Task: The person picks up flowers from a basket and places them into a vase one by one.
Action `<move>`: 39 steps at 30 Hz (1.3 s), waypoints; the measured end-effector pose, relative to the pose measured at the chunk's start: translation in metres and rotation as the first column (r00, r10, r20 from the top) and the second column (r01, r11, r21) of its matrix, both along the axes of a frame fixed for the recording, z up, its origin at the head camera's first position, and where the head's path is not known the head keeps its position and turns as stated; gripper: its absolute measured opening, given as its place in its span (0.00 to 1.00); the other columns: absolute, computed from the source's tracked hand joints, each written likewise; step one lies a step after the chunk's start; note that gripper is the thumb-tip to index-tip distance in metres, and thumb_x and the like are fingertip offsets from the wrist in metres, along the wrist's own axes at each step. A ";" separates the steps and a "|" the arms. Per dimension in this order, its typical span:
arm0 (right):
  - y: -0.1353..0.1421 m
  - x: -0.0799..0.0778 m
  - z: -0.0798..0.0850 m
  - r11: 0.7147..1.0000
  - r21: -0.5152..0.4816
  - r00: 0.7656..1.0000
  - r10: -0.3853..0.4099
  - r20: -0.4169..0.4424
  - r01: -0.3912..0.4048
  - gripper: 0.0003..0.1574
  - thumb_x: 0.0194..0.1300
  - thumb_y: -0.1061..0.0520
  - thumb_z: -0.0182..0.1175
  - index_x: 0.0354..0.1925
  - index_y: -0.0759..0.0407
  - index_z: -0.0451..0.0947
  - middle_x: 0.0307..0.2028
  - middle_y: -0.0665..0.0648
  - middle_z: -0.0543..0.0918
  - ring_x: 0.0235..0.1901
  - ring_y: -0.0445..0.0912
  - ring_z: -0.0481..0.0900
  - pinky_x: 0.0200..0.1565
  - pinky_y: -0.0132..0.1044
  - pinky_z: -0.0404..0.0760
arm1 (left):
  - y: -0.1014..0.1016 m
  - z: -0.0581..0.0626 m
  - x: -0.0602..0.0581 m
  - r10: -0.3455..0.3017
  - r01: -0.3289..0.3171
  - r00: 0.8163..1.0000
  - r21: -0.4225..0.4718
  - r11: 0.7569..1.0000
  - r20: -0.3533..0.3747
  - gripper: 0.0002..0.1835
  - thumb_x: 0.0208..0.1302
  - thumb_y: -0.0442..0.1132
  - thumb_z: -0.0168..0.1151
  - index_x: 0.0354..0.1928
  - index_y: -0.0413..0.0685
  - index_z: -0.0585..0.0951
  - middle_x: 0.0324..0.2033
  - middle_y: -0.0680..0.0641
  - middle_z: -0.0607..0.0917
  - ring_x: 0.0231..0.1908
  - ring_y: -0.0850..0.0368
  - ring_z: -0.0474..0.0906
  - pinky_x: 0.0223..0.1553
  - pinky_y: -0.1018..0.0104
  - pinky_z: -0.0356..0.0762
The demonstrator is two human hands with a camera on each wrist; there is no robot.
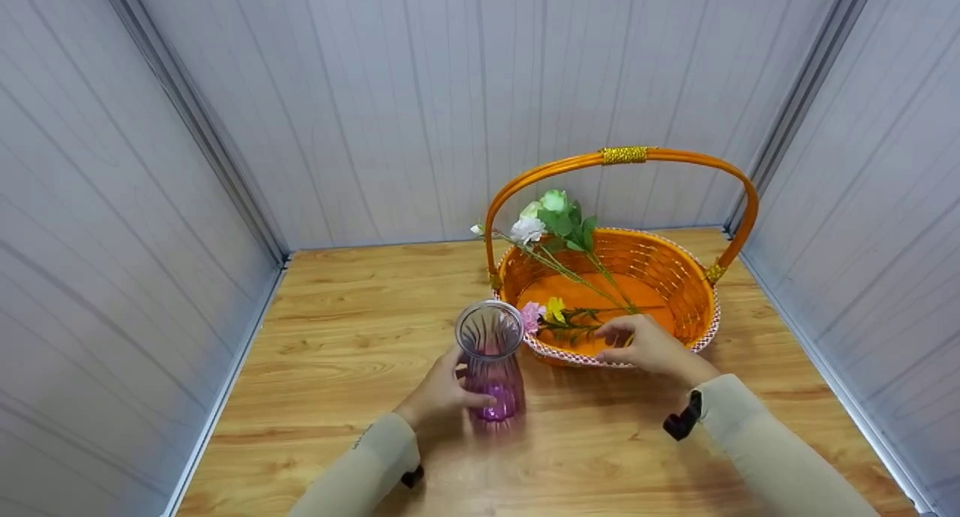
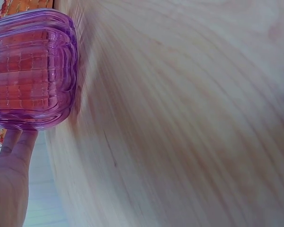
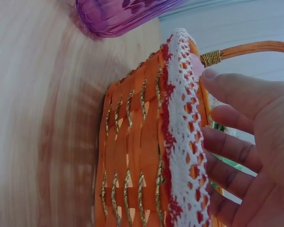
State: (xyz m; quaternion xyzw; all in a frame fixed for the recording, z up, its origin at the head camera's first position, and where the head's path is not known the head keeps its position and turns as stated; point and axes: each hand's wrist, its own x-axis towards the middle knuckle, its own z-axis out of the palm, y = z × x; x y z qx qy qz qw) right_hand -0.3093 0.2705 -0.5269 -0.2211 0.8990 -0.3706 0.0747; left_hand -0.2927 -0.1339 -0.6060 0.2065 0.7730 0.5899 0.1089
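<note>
A clear glass vase, purple toward its base (image 1: 491, 374), stands upright on the table. My left hand (image 1: 442, 389) holds it from the left, thumb across the front and fingers at the side; the left wrist view shows those fingers (image 2: 20, 144) against the purple glass. To the right is an orange woven basket (image 1: 679, 277). Over its near rim reaches my right hand (image 1: 641, 344), fingers loosely bent and apart, with nothing in them. Inside, close to that hand, lie a pink flower (image 1: 532, 317) and a yellow flower (image 1: 555, 309).
White flowers (image 1: 528, 229) with green leaves lean on the basket's left back rim, stems running inside. A tall arched handle (image 1: 624, 155) spans the basket. Pale panel walls (image 1: 420, 112) enclose the wooden table (image 1: 337, 314) at the back and both sides.
</note>
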 end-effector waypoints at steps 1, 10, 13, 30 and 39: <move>0.000 0.000 0.001 1.000 -0.002 1.000 0.001 -0.002 -0.001 0.21 0.69 0.50 0.76 0.56 0.58 0.89 0.40 0.52 0.88 0.39 0.44 0.81 0.38 0.31 0.83 | 0.000 0.000 0.000 -0.001 0.001 1.000 0.002 1.000 0.000 0.61 0.45 0.43 0.90 0.82 0.63 0.65 0.74 0.47 0.77 0.74 0.41 0.73 0.76 0.34 0.73; 0.002 -0.004 0.013 1.000 0.015 1.000 -0.001 -0.007 0.002 0.21 0.70 0.52 0.76 0.57 0.59 0.88 0.42 0.56 0.89 0.40 0.45 0.82 0.41 0.32 0.84 | 0.000 0.001 0.001 0.003 -0.003 1.000 0.003 1.000 0.017 0.60 0.46 0.42 0.90 0.81 0.66 0.65 0.73 0.49 0.77 0.74 0.42 0.73 0.76 0.34 0.72; 0.002 -0.005 0.018 1.000 0.010 1.000 -0.007 -0.001 0.007 0.21 0.70 0.52 0.76 0.57 0.59 0.88 0.43 0.56 0.89 0.41 0.45 0.82 0.42 0.32 0.84 | 0.001 0.000 0.001 0.005 -0.005 1.000 0.001 1.000 0.019 0.60 0.46 0.42 0.90 0.81 0.66 0.66 0.73 0.49 0.77 0.74 0.43 0.73 0.77 0.35 0.72; 0.005 -0.014 0.034 0.999 0.026 0.999 -0.021 -0.035 0.022 0.20 0.70 0.52 0.76 0.55 0.58 0.88 0.43 0.55 0.89 0.41 0.45 0.82 0.43 0.32 0.84 | -0.001 -0.003 -0.001 0.001 -0.001 1.000 0.006 1.000 0.003 0.59 0.47 0.41 0.89 0.82 0.61 0.66 0.75 0.46 0.76 0.76 0.40 0.71 0.78 0.35 0.71; 0.006 -0.020 0.044 0.999 0.021 0.998 -0.023 -0.053 0.024 0.20 0.70 0.54 0.76 0.56 0.61 0.88 0.43 0.58 0.89 0.40 0.44 0.82 0.42 0.31 0.84 | 0.000 -0.003 -0.001 -0.010 0.010 1.000 0.019 1.000 -0.007 0.60 0.47 0.41 0.89 0.82 0.61 0.64 0.76 0.45 0.75 0.77 0.39 0.70 0.77 0.34 0.71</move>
